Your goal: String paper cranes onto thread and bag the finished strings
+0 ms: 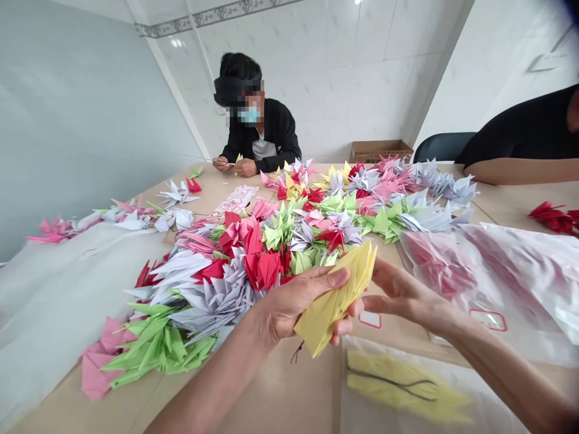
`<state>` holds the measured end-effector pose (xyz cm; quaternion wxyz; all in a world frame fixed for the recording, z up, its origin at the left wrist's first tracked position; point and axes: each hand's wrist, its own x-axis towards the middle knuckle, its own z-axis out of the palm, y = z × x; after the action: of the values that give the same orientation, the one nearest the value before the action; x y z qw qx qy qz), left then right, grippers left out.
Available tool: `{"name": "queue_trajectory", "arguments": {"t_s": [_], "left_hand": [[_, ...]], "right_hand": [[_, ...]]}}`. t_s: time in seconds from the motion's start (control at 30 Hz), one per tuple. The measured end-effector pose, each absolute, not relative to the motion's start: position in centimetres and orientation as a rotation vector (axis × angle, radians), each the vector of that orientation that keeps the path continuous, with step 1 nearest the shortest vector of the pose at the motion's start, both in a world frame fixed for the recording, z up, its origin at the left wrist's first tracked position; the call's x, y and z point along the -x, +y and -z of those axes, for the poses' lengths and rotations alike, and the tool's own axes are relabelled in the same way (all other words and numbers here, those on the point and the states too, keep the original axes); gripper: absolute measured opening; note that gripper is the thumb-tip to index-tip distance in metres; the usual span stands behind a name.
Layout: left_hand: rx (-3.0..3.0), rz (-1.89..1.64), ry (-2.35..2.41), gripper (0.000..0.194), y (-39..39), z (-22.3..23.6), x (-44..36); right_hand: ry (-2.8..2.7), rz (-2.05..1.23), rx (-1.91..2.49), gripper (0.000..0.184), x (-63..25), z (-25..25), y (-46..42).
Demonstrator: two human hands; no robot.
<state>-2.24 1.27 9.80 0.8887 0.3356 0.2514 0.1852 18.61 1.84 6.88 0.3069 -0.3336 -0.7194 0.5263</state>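
The left hand [289, 310] has its fingers curled round a stack of folded yellow paper [335, 301], long axis slanting up rightward, while the right hand [402, 298] sits just beside it, fingers loosely open.

A co-worker [257, 117] sits behind heaped origami cranes [212, 295], a cardboard box [380, 150] beyond

The left hand's fingers [316, 280] hide part of the folded yellow paper [337, 301] (sheet count unclear).
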Motion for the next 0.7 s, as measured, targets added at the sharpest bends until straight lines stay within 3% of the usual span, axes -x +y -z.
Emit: {"name": "queue_trajectory", "arguments": {"t_s": [0.07, 0.17, 0.27, 0.63, 0.7], "left_hand": [[-0.698, -0.341, 0.499, 0.028, 1.2, -9.7, 2.2], [-0.710, -0.301, 0.490, 0.029, 1.0, -9.3, 2.0], [-0.745, -0.243, 0.490, 0.031, 0.8, -8.7, 1.6], [-0.825, -0.158, 0.479, 0.036, 1.1, -8.3, 1.4], [-0.825, -0.163, 0.466, 0.032, 1.2, -8.5, 1.6]], "right_hand": [[-1.925, -1.627, 0.809, 0.020, -18.8, -6.7, 1.9], [-1.633, -1.830, 0.840, 0.033, -20.0, -6.7, 2.2], [-1.352, -1.803, 0.948, 0.033, -21.5, -6.7, 2.9], [-1.257, -1.592, 0.921, 0.026, -21.8, -6.5, 4.2], [-1.339, -1.750, 0.815, 0.040, -21.1, -6.6, 3.7]]}}
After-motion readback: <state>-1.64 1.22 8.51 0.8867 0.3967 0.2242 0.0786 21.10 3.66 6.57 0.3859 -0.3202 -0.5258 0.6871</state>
